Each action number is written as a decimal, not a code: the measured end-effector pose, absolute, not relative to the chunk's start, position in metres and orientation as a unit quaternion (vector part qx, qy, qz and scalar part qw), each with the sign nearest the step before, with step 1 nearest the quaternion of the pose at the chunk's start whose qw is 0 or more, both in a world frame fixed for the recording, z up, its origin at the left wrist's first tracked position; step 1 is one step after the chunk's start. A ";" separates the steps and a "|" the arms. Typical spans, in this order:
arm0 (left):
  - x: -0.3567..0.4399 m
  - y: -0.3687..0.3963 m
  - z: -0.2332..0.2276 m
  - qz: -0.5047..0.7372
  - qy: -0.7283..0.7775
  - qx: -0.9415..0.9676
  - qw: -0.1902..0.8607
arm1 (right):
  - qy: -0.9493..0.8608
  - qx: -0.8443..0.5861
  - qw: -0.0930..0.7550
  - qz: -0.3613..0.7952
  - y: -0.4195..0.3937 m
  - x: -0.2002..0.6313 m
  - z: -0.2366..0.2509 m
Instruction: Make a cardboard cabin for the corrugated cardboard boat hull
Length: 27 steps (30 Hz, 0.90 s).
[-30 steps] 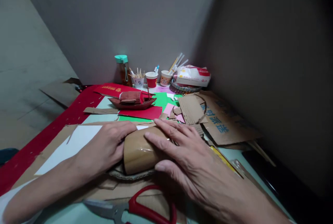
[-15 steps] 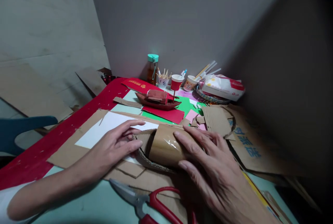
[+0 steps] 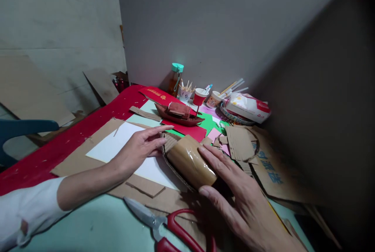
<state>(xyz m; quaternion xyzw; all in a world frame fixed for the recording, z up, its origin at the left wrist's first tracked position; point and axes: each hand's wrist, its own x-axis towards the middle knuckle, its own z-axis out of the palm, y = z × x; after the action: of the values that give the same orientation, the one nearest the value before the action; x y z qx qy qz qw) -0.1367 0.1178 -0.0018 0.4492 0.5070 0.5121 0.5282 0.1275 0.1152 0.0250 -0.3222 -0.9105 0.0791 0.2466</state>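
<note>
A cardboard boat (image 3: 173,168) with low curved side walls tilts between my hands above the table. Over its middle arches a brown cover (image 3: 191,161), glossy like packing tape. My left hand (image 3: 140,148) pinches the far-left end, thumb and fingertips at its rim. Spread over the right part, my right hand (image 3: 238,189) grips it, fingers on the cover and thumb at the near side; the right end is hidden under the palm. Behind stands a small dark-red model boat (image 3: 178,113) with a canopy. Red-handled scissors (image 3: 159,220) lie nearest me.
White paper (image 3: 113,142) lies on flat cardboard (image 3: 70,162). Toward the wall are a bottle (image 3: 175,82), a cup of toothpicks (image 3: 185,93), a red cup (image 3: 200,97), a cup with sticks (image 3: 214,99) and a tissue pack (image 3: 249,107). Cardboard scraps (image 3: 238,142) are at right.
The cardboard boat has turned and tipped, its left end shifting right and up. My left hand has moved right with it, and my right hand keeps its grip. The camera view has shifted slightly.
</note>
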 end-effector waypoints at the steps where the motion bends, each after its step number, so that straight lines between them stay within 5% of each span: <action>1: -0.136 0.120 -0.004 0.517 0.506 0.446 0.527 | -0.910 -0.321 0.252 0.077 0.115 0.127 0.025; 27: -0.119 0.097 0.005 0.441 0.579 0.592 0.346 | -0.891 -0.326 0.302 0.090 0.125 0.126 0.015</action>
<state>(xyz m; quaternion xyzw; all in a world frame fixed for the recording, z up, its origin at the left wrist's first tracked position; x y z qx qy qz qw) -0.1188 0.0968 0.0047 0.5922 0.5789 0.4412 0.3458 0.1259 0.1253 0.0146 -0.3264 -0.8912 0.0901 0.3019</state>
